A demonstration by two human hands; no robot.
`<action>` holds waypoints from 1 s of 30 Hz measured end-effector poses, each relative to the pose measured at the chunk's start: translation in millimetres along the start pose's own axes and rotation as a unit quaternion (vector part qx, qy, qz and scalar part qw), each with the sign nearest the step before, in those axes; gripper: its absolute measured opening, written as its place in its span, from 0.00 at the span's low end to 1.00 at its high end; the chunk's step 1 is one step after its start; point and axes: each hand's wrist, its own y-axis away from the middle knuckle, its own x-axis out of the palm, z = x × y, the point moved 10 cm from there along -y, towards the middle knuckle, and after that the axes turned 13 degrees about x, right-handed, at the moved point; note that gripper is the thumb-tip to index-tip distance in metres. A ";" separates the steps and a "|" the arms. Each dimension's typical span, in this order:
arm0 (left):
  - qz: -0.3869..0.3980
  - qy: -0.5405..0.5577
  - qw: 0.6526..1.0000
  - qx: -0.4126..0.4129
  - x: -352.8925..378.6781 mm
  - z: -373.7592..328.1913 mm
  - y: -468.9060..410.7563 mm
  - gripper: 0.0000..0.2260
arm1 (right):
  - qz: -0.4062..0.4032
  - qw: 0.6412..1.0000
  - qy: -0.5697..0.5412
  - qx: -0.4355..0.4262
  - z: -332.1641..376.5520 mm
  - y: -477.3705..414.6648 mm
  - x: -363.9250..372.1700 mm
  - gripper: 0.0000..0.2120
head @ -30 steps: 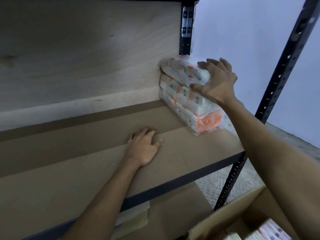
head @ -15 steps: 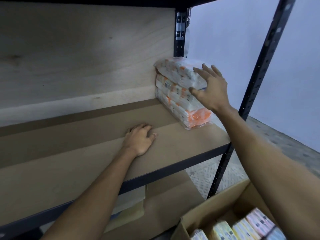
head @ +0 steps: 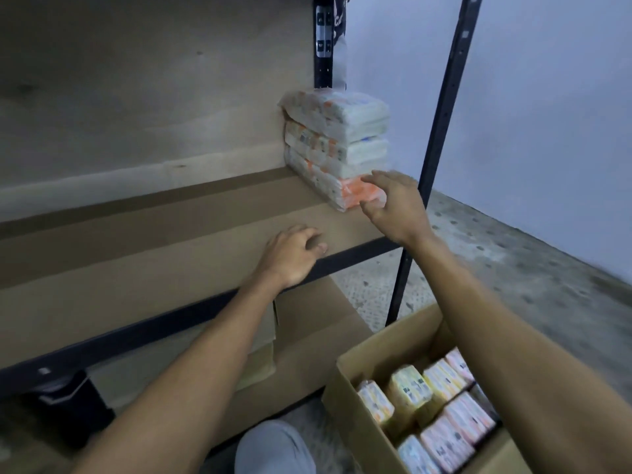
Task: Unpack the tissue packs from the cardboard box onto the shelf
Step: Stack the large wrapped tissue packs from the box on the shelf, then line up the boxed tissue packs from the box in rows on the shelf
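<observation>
A stack of three tissue packs [head: 337, 145], white with orange print, stands at the far right corner of the wooden shelf [head: 154, 241]. My right hand [head: 393, 203] hovers just in front of the bottom pack, fingers apart, holding nothing. My left hand [head: 290, 258] rests loosely curled on the shelf near its front edge, empty. An open cardboard box [head: 393, 340] stands on the floor at the lower right with several tissue packs [head: 441, 405] upright inside; my right forearm crosses over it.
Black metal uprights [head: 441, 131] frame the shelf's right end. A lower shelf board [head: 307, 336] lies beneath, with flat cardboard on it. A dark object [head: 71, 401] sits at the lower left. My grey-clad knee [head: 273, 449] is at the bottom. The speckled concrete floor [head: 513, 268] runs to a pale wall.
My right hand has left the top of the stack and drawn back and down toward me. My left hand slid back to the shelf's front edge. The view tilted down, showing more of the box.
</observation>
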 end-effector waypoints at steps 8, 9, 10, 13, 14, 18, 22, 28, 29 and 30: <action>0.024 0.023 0.990 0.135 74.3 -99.4 37.0 0.19 | 0.051 0.996 0.048 0.059 -81.2 96.8 13.2 0.20; 0.039 0.027 0.989 0.138 89.1 -104.1 42.9 0.19 | 0.063 0.994 0.055 0.067 -92.9 109.1 16.9 0.20; 0.052 0.034 0.989 0.138 104.2 -107.0 49.2 0.19 | 0.074 0.992 0.065 0.074 -104.6 121.3 20.7 0.20; 0.106 0.055 0.985 0.122 149.4 -109.3 69.5 0.19 | 0.106 0.985 0.079 0.107 -142.6 154.1 33.7 0.20; 0.124 0.058 0.984 0.112 164.1 -107.9 75.8 0.20 | 0.120 0.982 0.088 0.119 -155.4 164.2 39.6 0.20; 0.191 0.054 0.978 0.057 223.6 -92.5 93.6 0.21 | 0.172 0.966 0.103 0.163 -203.6 199.4 68.1 0.22; 0.263 0.059 0.963 0.002 280.4 -77.2 106.1 0.22 | 0.226 0.951 0.111 0.180 -241.4 224.5 101.2 0.25; 0.341 0.018 0.938 -0.058 332.1 -54.2 115.4 0.24 | 0.293 0.929 0.106 0.200 -282.7 244.0 145.7 0.28; 0.350 0.001 0.934 -0.067 337.1 -50.3 115.4 0.24 | 0.300 0.926 0.107 0.204 -287.7 245.2 152.1 0.28; 0.358 -0.012 0.930 -0.079 341.4 -46.4 114.8 0.24 | 0.310 0.921 0.109 0.207 -292.5 246.4 158.9 0.29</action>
